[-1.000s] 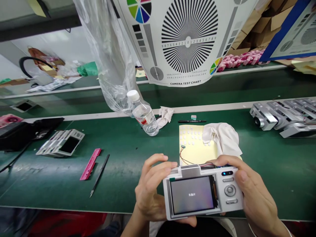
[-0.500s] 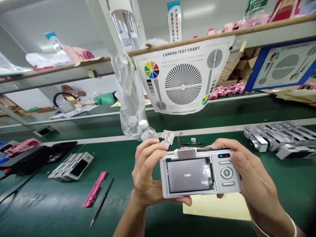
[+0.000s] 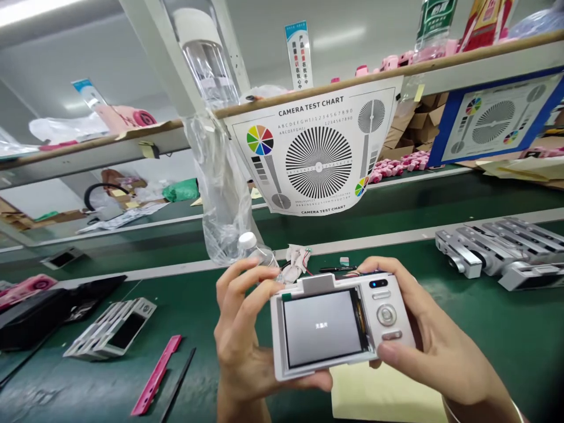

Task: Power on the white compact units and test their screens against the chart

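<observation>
A silver digital camera [image 3: 321, 332] is held up between both hands, its lit screen facing me with a short line of characters on grey. My left hand [image 3: 247, 335] grips its left end, fingers along the top corner and thumb underneath. Around the right end wraps my right hand [image 3: 436, 341], its thumb at the lowest button below the round control pad. A blue light glows near the camera's top right. Thin wires rise behind its top edge. Under the camera lies a pale yellow sheet [image 3: 383, 399] on the green bench.
A camera test chart [image 3: 318, 158] hangs from the shelf ahead. Silver cameras stand in rows at right [image 3: 506, 247] and left [image 3: 110, 329]. A pink strip [image 3: 156, 376] and dark tweezers [image 3: 178, 385] lie at left. A capped plastic bottle [image 3: 253, 247] stands behind my left hand.
My right thumb has moved from the camera's upper right edge down to the lowest button. The camera sits slightly lower and further left in view, tilted more. The head view has shifted.
</observation>
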A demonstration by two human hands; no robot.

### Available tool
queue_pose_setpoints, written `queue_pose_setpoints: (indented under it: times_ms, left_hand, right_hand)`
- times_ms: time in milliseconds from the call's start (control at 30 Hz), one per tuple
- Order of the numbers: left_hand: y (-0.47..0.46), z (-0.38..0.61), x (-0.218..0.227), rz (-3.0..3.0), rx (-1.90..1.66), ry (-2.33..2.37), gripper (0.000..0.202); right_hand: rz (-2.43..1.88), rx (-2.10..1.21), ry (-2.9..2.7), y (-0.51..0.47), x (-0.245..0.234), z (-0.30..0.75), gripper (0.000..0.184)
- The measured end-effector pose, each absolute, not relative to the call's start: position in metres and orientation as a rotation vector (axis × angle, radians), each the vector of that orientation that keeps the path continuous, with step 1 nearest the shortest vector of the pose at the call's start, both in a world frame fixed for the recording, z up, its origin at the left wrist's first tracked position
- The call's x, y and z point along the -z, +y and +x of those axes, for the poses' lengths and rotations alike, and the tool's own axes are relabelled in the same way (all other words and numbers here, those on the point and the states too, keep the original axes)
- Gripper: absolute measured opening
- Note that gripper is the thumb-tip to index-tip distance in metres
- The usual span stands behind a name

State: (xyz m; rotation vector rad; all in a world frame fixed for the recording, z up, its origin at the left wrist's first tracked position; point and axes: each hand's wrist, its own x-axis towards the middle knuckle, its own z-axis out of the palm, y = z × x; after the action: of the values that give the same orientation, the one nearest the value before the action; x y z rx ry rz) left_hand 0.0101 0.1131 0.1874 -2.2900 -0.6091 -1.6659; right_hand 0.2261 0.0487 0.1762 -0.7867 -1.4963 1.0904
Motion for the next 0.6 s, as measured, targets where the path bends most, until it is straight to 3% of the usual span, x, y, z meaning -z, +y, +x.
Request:
queue_pose_setpoints:
  times_ms: [200, 367, 600]
  left_hand:
    - [0.116, 0.005, -0.184, -2.229, 1.602, -0.580, 0.075]
    - [0.116, 0.006, -0.184, -2.212, 1.621, -0.569, 0.072]
    - [0.109, 0.012, -0.183, -2.172, 1.661, -0.523, 0.065]
  right_hand:
    - [-0.837, -0.957, -1.555, 0.058, -0.173, 0.221, 0.059]
    - [-0.690, -1.054, -1.503, 0.057, -0.169, 0.220, 0.047]
    - [-0.634, -0.737, -1.349, 0.057, -0.160, 0.210, 0.038]
